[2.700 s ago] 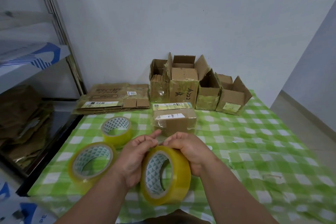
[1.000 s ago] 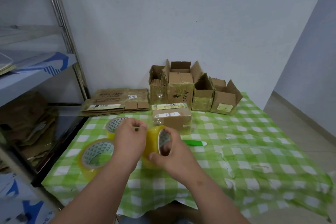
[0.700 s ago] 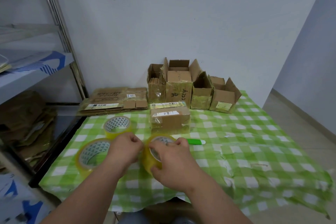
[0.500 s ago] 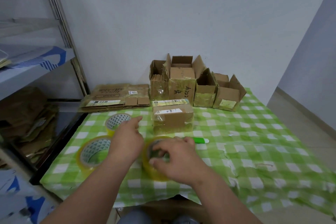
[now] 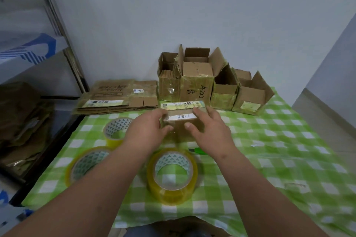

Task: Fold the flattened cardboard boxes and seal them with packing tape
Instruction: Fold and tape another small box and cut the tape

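— What's on the checked cloth [image 5: 279,140]?
— Shelving [image 5: 57,31] at left, flattened boxes [image 5: 115,96], three tape rolls [image 5: 172,175], open boxes [image 5: 196,75] against the wall.
— And the hands?
— Left hand [image 5: 146,131] and right hand [image 5: 210,131] clasp the small taped box [image 5: 183,119]; a green tool [image 5: 198,151] is half hidden.

Both forearms are bare to the frame's edge, with no sleeves, rings or watch visible.
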Tool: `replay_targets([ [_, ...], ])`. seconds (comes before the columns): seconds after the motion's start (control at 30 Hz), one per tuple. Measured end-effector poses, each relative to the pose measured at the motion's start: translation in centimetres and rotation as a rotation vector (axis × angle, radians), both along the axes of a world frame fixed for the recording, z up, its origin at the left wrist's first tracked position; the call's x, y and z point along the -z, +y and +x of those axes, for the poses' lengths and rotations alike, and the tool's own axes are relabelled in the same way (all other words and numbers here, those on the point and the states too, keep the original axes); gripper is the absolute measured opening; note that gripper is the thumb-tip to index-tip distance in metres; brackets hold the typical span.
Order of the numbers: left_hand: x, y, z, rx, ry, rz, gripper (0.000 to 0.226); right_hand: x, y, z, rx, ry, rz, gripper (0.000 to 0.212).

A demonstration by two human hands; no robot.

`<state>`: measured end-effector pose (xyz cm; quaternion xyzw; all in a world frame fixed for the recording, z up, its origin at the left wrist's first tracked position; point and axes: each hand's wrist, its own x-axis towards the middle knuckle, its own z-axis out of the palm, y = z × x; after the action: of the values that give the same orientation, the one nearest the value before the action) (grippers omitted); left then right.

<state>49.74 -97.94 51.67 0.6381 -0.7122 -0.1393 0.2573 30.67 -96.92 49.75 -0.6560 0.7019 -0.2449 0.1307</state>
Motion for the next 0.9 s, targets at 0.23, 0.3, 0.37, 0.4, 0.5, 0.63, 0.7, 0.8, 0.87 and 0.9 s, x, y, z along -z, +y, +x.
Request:
replay_targets([
  [0.23,0.9,-0.8,-0.6,-0.038,0.014,-0.053,0.032,0.6,-0.8,0.4,0.052,-0.082,-0.142,0.044],
  [0.3,1.1,-0.8,-0.7,-0.045,0.026,-0.055,0.036,0.7,-0.9,0.3,0.054,-0.069,-0.15,0.045],
  [0.37,1.2,-0.7,-0.8,-0.044,0.044,-0.068,0.041,0.9,-0.8,0.3,0.056,-0.076,-0.165,0.044],
  [0.4,1.4,-0.6,-0.7,-0.038,0.06,-0.071,0.044,1.1,-0.6,0.4,0.058,-0.087,-0.171,0.044],
  [0.5,1.7,-0.7,-0.2,-0.023,0.146,-0.003,0.047,1.6,-0.3,0.6,0.065,-0.115,-0.186,0.047],
  [0.63,2.0,-0.5,0.4,-0.073,0.425,0.086,0.055,2.0,-0.2,0.7,0.161,-0.297,-0.176,0.061],
  [0.7,2.2,-0.6,0.5,-0.128,0.581,0.123,0.039,2.0,-0.1,0.7,0.206,-0.394,-0.147,0.064],
  [0.8,2.3,-0.5,0.5,-0.173,0.775,0.19,0.012,2.0,-0.2,0.4,0.212,-0.502,-0.127,0.06],
  [0.87,2.4,-0.6,0.4,-0.169,0.801,0.195,0.014,2.0,-0.3,0.3,0.203,-0.542,-0.126,0.056],
  [0.9,2.4,-0.7,0.3,-0.171,0.791,0.189,0.016,2.0,-0.3,0.2,0.203,-0.55,-0.129,0.054],
])
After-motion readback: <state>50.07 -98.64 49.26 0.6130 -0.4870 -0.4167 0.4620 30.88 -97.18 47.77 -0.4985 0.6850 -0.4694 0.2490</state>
